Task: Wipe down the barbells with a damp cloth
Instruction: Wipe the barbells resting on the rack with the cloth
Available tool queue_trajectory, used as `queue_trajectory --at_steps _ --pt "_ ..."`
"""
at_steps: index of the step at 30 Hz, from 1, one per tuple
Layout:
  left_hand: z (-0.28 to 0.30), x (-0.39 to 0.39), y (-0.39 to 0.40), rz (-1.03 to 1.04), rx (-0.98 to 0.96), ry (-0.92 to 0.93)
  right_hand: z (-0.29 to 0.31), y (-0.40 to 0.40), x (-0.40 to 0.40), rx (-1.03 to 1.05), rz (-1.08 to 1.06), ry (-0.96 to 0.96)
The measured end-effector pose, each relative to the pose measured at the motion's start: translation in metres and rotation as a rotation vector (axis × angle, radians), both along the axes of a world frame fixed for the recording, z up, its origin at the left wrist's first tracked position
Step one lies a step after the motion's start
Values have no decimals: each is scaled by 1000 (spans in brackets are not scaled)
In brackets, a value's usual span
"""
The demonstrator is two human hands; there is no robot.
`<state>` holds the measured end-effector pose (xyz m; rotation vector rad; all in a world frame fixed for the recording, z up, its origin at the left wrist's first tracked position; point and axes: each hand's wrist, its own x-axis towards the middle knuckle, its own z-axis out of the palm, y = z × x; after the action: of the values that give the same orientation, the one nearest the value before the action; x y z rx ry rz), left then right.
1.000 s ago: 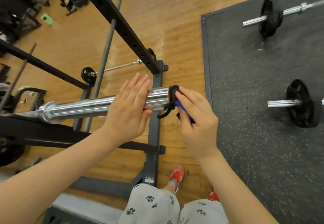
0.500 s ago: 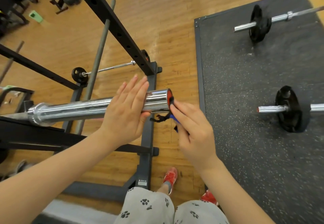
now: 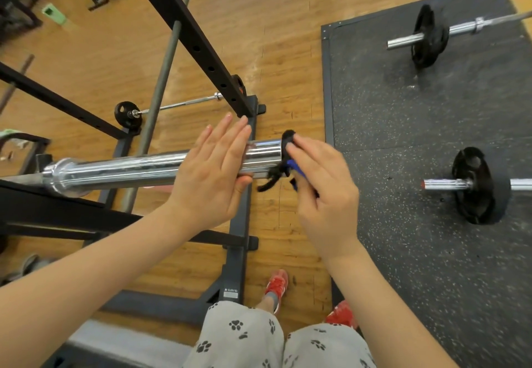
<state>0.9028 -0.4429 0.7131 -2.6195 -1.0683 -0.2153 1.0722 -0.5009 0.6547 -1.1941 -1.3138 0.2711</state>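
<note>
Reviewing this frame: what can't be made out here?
All head view:
- End face of the barbell sleeve: covered by the black-and-blue item and right hand.
- That item: partly hidden, can't identify.
- Sleeve under the left hand: hidden.
- Barbell's far end: cut off by the left edge.

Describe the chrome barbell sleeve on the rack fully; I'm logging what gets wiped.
The chrome barbell sleeve is a thick, shiny metal cylinder lying about level, with a flanged collar at its inner end. The left hand rests flat-fingered on it; the right hand presses a black-and-blue cloth over its outer end.
</note>
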Motion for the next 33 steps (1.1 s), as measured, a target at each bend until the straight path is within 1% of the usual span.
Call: queue_trajectory --at_steps 3,5,8,10,12,15,17,20,24,27,30,33 --pt "0 -1 0 2 -11 -4 -7 -9 -5 -17 65 11" --pt "0 0 0 6 -5 -4 -13 -14 0 -41 43 7" --pt "0 1 0 2 1 -4 -3 -5 2 -22 -18 13" --pt "1 1 -1 6 -6 1 3 -4 -4 7 18 22" --pt "1 1 -1 11 -14 6 -5 -14 -7 -5 50 27" --pt "1 1 -1 20 -11 6 -10 -19 -2 -44 12 17" --pt "1 1 -1 15 -9 -1 -1 -9 -1 -20 -28 15" --pt "1 1 -1 13 -15 -1 5 -6 -10 16 16 24" --pt "1 1 -2 26 -23 1 -18 -21 -1 -72 12 26" --pt "2 1 -1 22 -30 -1 -6 -5 7 -96 -54 88" --pt "2 2 -1 17 -25 -7 8 2 -2 -59 18 65" --pt "2 2 -2 16 -20 -4 -2 -12 -5 -84 57 77"
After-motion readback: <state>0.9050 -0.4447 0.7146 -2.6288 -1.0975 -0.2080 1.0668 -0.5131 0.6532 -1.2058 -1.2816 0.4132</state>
